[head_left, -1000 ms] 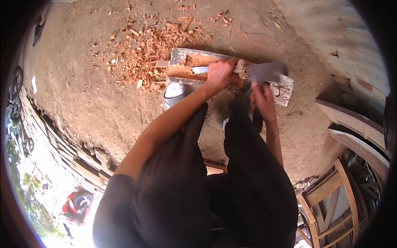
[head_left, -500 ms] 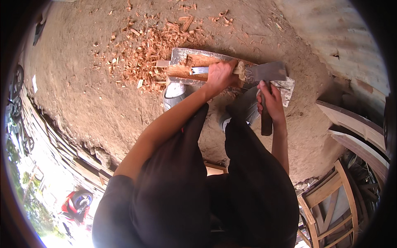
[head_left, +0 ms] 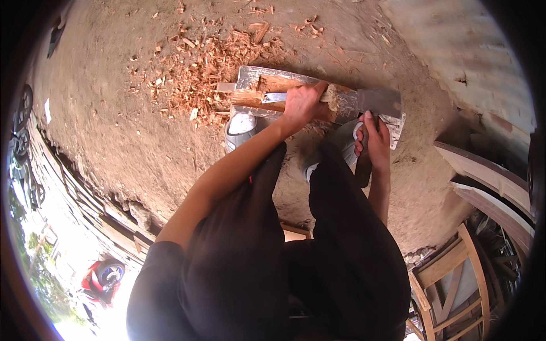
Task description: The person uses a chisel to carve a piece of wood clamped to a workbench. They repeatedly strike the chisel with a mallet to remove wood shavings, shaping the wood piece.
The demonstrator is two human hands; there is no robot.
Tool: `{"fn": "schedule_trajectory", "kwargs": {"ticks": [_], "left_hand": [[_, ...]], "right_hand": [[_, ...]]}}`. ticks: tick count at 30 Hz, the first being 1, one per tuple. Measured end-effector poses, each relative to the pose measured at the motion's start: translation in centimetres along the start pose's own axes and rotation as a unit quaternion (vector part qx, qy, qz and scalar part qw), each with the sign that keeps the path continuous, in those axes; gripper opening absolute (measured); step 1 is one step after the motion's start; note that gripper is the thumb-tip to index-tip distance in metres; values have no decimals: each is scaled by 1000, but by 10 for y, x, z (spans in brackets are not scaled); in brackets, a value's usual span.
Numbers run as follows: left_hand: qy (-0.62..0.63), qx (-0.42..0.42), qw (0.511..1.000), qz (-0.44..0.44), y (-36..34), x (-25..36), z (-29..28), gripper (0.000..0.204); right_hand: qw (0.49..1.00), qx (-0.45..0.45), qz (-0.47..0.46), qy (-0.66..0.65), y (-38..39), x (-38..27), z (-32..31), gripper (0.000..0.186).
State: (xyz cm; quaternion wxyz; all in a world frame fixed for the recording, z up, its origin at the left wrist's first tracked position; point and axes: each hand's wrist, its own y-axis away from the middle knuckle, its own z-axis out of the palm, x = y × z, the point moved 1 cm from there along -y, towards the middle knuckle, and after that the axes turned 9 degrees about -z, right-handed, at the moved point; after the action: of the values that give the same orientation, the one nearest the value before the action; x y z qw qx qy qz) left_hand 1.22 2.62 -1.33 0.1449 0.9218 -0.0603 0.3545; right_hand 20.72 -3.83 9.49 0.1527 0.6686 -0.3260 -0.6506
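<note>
My left hand (head_left: 304, 104) is closed round the handle of a chisel (head_left: 275, 98). Its metal blade points left and rests in the hollowed part of a curved piece of wood (head_left: 277, 73), whose cut surface is orange-brown. The frayed butt of the chisel handle (head_left: 333, 101) sticks out on the right side of that hand. In my right hand (head_left: 374, 135) is the dark handle of a mallet, gripped upright, with its broad dark head (head_left: 380, 103) just right of the chisel's butt. A gap shows between the head and the butt.
Orange wood chips (head_left: 202, 77) lie scattered on the dirt floor (head_left: 136, 131), left of and beyond the workpiece. My shoe (head_left: 241, 126) is against its near side. Curved boards (head_left: 483, 162) and a wooden frame (head_left: 455, 264) stand at right, by a corrugated wall (head_left: 460, 51). A red motorcycle (head_left: 105, 278) is at lower left.
The mallet head has shifted to the right, away from the chisel's butt, and its handle has tilted a little. My left hand and the chisel are nearly unmoved.
</note>
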Motion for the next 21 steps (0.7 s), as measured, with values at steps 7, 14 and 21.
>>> {"fn": "schedule_trajectory", "kwargs": {"ticks": [7,14,21], "left_hand": [[-15,-52,998,-11,8,-3,-6,57],[-4,-24,1000,0,5,-9,3,64],[17,-35,999,4,11,0,-13,56]], "right_hand": [[991,-108,22,77,7,-4,2,31],[986,-135,-8,102,3,13,10,31],[994,-89,23,65,7,-3,8,35]]}}
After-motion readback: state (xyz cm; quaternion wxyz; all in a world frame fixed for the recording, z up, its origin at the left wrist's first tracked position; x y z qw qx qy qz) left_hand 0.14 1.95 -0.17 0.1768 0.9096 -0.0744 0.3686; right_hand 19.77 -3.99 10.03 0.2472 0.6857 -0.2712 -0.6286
